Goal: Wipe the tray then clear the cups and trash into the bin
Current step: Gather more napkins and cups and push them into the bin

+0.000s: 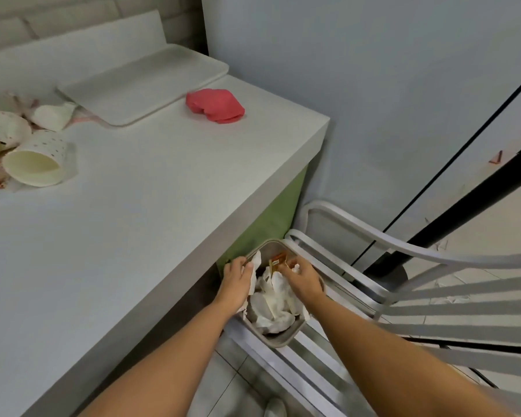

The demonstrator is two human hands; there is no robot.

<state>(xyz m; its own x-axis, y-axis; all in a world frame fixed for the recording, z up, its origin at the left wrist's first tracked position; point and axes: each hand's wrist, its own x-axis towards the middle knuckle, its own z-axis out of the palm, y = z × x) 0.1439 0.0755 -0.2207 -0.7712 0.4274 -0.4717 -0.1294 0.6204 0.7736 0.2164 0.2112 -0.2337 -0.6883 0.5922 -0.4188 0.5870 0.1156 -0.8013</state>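
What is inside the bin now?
Crumpled paper and an orange packet lie in the bin. The left hand and right hand cover part; the bottom is hidden under the paper.

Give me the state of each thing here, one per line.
White plastic tray, flat, empty.
Red cloth, crumpled beside the tray.
Dotted paper cup, on its side, empty.
Grey bin, full of crumpled paper.
Left hand, grips white paper at bin rim.
Right hand, inside the bin, grip unclear.

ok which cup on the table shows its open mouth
The front dotted cup, lying on its side with its cream inside visible. The rear dotted cup behind it shows mostly its outer wall.
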